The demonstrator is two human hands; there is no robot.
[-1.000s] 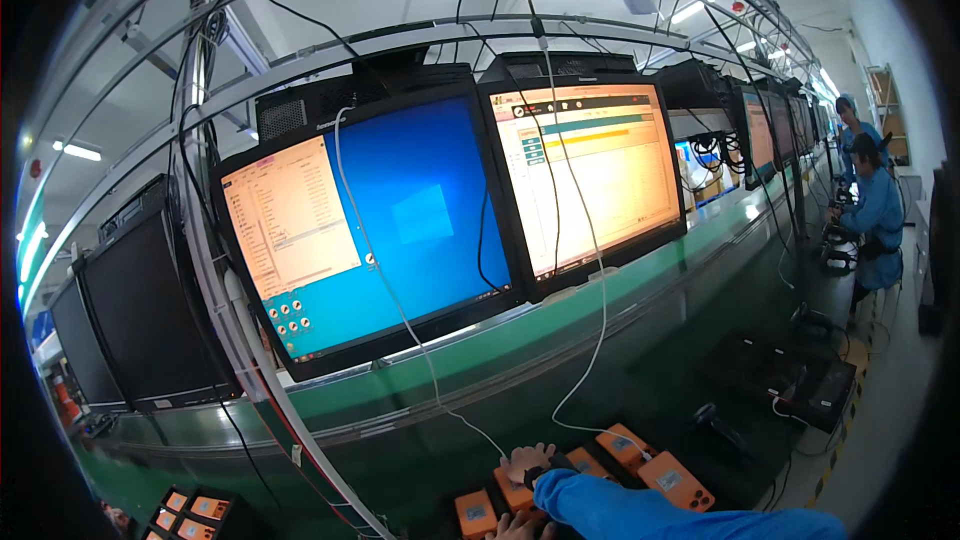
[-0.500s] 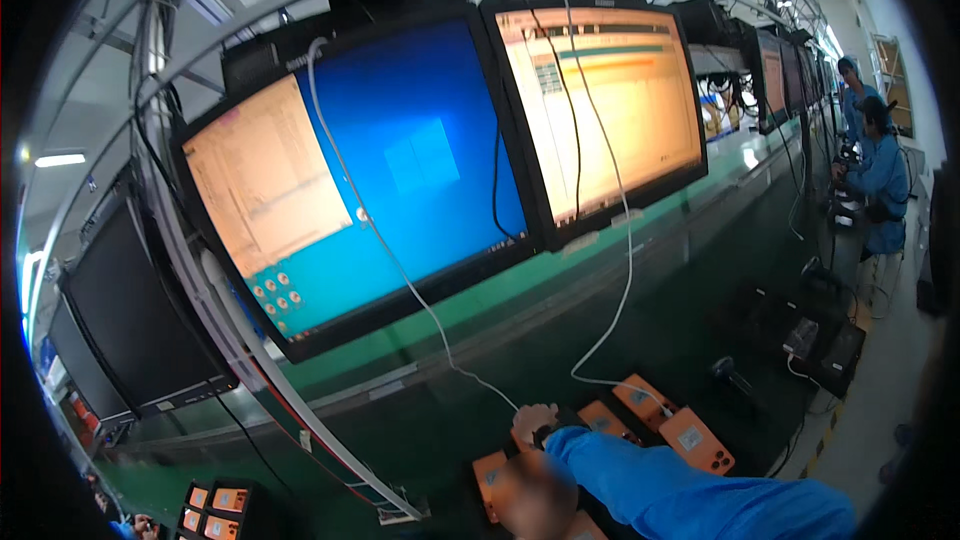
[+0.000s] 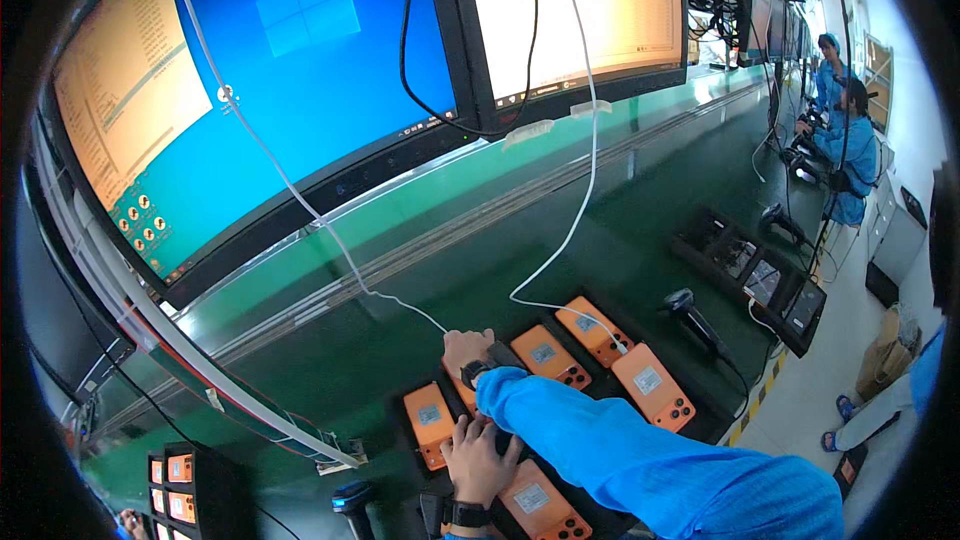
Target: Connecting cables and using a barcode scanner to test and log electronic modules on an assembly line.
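Right hand (image 3: 467, 348): curled at end of thin white cable (image 3: 405, 304), hold hidden, could not tell | left hand (image 3: 480, 465): fingers spread, grip unclear | flat orange rectangular phone (image 3: 462, 393): lay between, ends covered

phones (image 3: 427, 425) orange | sleeve (image 3: 600, 445) blue | bench (image 3: 650, 240) green | floor tape (image 3: 763, 399) yellow-black striped

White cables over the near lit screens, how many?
2: left cable crosses the blue screen to the right hand; right cable crosses the right screen to an orange phone.

One orange phone (image 3: 460, 392), partly hidden
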